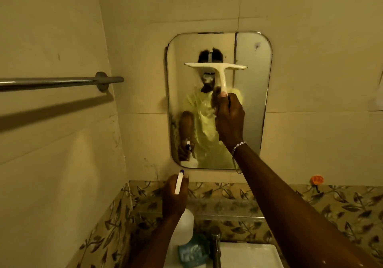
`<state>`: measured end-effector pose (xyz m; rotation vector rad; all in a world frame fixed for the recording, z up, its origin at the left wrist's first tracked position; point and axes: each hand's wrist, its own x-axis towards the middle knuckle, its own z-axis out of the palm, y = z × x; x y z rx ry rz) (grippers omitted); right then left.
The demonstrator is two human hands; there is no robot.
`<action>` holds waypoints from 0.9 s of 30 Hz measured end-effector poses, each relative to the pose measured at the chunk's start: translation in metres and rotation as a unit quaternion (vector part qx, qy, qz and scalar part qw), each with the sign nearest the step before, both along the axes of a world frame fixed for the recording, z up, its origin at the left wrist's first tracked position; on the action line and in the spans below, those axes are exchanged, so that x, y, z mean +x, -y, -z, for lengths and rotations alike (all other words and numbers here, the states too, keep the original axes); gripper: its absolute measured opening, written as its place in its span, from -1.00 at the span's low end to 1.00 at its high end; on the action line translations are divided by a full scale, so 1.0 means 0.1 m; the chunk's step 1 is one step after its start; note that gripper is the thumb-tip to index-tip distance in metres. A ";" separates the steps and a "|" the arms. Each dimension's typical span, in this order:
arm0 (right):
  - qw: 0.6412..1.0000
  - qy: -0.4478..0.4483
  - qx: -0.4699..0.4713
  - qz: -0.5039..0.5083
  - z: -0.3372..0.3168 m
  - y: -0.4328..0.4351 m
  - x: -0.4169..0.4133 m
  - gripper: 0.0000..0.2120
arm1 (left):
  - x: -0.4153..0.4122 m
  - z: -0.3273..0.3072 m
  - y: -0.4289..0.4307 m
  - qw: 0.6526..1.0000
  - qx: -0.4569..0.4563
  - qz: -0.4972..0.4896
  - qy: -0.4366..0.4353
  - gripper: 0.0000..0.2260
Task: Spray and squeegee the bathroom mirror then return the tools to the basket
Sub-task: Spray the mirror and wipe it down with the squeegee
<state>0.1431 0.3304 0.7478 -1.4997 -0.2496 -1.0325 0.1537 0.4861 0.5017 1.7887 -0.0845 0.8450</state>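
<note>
Hands: R (pixel 229 120) gripping squeegee (pixel 217 68), L (pixel 174 195) round spray bottle (pixel 179 181).

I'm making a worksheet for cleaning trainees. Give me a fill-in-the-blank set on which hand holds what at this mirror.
1. The white T-shaped squeegee is held by the ____ hand.
2. The left hand holds the white ____ bottle.
3. The squeegee blade lies across the ____ half of the rounded rectangular wall mirror.
4. A silver chain bracelet sits on the ____ wrist.

Missing words: right; spray; upper; right
</note>
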 end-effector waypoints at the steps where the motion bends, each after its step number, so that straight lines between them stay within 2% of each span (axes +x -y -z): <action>1: 1.000 -0.002 -0.007 0.004 -0.07 -0.08 0.04 -0.66 | 0.01 -0.02 -0.04 1.000 -0.003 -0.003 0.003 -0.87; 5: 0.999 -0.009 -0.037 0.016 -0.41 -0.34 0.10 -0.68 | 0.04 -0.12 -0.18 1.000 -0.005 0.002 0.019 -0.76; 10: 0.996 0.008 -0.078 0.038 -0.81 -0.59 0.12 -0.68 | 0.06 -0.22 -0.34 0.999 0.001 0.002 0.049 -0.79; 15: 0.995 0.007 -0.079 0.051 -1.04 -0.72 0.20 -0.68 | 0.11 -0.27 -0.45 0.997 0.016 -0.003 0.077 -0.83; 23: 0.992 -0.013 -0.075 0.101 -1.06 -0.85 0.27 -0.65 | 0.23 -0.17 -0.53 0.998 0.017 -0.003 0.065 -0.87; 27: 0.991 -0.010 -0.085 0.107 -0.71 -0.91 0.28 -0.67 | 0.32 -0.17 -0.56 0.998 0.011 -0.001 0.062 -0.86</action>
